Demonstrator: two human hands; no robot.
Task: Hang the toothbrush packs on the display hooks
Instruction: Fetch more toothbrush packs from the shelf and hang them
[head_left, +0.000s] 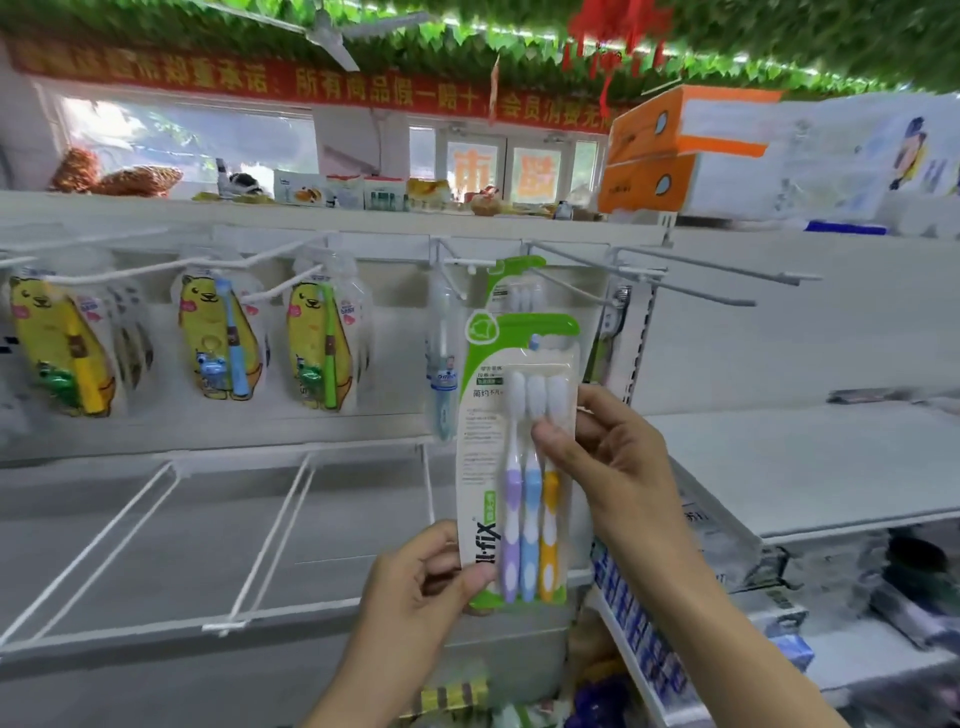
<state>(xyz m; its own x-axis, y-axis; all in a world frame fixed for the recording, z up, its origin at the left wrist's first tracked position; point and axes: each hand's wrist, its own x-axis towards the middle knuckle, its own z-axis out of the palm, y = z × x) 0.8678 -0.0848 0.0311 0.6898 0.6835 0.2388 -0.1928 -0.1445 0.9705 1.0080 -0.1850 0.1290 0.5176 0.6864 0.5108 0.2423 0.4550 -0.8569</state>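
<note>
left hand (421, 582) and right hand (608, 457) pinching toothbrush pack (519, 467) upright below display hook (467, 267); next: thread hang hole onto hook.

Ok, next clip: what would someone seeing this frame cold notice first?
First, the green-and-white three-brush pack held up at centre, the left hand pinching its bottom corner and the right hand gripping its right edge. Next, the yellow bear-shaped children's packs hanging on hooks to the left. A matching green pack already hangs directly behind, and the long hooks to the right show nothing hanging on them.
</note>
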